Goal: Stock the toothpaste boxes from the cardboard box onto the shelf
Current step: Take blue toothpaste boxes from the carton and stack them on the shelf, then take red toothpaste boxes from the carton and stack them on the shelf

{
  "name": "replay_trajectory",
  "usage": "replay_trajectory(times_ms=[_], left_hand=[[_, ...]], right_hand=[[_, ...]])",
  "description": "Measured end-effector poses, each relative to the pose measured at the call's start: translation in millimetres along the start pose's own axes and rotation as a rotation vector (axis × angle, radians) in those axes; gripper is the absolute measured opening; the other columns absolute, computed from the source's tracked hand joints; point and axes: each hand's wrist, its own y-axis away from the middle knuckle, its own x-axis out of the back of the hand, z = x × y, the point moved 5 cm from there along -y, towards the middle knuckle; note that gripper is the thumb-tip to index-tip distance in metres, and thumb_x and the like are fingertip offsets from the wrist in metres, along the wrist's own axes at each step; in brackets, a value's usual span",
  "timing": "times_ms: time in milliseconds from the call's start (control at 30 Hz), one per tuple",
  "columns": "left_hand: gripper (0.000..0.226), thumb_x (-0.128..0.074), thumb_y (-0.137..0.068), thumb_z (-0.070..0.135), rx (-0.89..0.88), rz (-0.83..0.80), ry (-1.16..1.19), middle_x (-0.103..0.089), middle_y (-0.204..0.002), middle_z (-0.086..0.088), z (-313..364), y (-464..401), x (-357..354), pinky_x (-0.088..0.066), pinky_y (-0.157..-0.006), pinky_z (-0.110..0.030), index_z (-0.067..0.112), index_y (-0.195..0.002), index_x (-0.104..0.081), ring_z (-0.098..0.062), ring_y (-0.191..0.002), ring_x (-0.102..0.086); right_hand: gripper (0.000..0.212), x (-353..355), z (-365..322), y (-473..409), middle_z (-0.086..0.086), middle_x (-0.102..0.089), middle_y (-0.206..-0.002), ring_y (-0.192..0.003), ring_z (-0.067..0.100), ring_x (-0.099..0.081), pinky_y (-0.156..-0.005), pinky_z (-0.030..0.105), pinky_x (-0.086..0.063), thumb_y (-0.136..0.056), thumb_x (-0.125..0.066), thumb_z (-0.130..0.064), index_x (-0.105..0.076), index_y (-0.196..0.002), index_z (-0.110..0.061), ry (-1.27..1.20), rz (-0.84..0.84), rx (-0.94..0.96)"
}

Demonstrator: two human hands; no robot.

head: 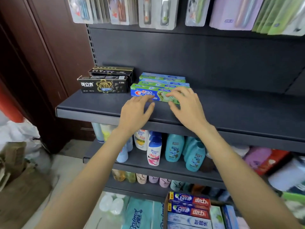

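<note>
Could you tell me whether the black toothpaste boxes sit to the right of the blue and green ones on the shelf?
No, the black toothpaste boxes sit left of the blue and green toothpaste boxes, near the shelf's left end.

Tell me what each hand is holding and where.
Neither hand closes on anything. The left hand and right hand rest open-fingered against the front blue-green toothpaste box on the shelf.

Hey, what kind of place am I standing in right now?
Most likely a small shop's toiletries aisle: a dark retail shelf holding toothpaste boxes, shampoo bottles on the tier below, and packaged toothbrushes hanging above.
</note>
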Motion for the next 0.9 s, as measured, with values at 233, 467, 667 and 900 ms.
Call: replay_trajectory(times_ms=[233,467,667,900], left_hand=[[0.028,-0.041,-0.096,0.033,-0.059,-0.011,0.476,-0.062,-0.064,0.010,67,116,-10,-0.049,-0.058,-0.030,0.021,-0.097,-0.066,-0.008,-0.060,-0.060],[0.034,-0.050,-0.088,0.032,0.025,-0.696,0.300,-0.066,-0.096,0.008,60,233,-149,-0.051,-0.076,-0.034,0.023,-0.121,-0.055,-0.010,-0.088,-0.060],[0.058,-0.054,-0.089,0.027,0.041,-1.049,-0.025,-0.043,-0.135,-0.009,45,302,-258,-0.033,-0.105,-0.037,0.017,-0.142,-0.033,-0.028,-0.124,-0.038],[0.071,-0.053,-0.092,0.026,-0.046,-1.053,-0.119,-0.023,-0.153,-0.006,56,309,-328,-0.013,-0.115,-0.037,0.012,-0.149,-0.014,-0.024,-0.141,-0.020]], right_hand=[[0.022,30,0,183,-0.002,-0.069,-0.091,-0.081,0.015,-0.063,-0.072,0.030,-0.050,-0.088,-0.051,-0.020,-0.068,-0.101,-0.014,-0.131,-0.018,-0.176],[0.021,-40,80,365,0.004,-0.068,-0.094,-0.090,0.030,-0.063,-0.070,0.036,-0.051,-0.084,-0.060,-0.010,-0.067,-0.103,-0.015,-0.069,-0.581,-0.599],[0.031,-71,119,419,0.010,-0.067,-0.095,-0.091,0.035,-0.062,-0.078,0.041,-0.055,-0.073,-0.066,-0.001,-0.068,-0.103,-0.010,-0.007,-0.707,-0.545],[0.060,-127,163,415,0.007,-0.034,-0.148,-0.134,0.026,-0.032,-0.110,0.036,-0.026,-0.088,-0.055,-0.012,-0.032,-0.144,-0.012,0.044,-0.892,-0.535]])
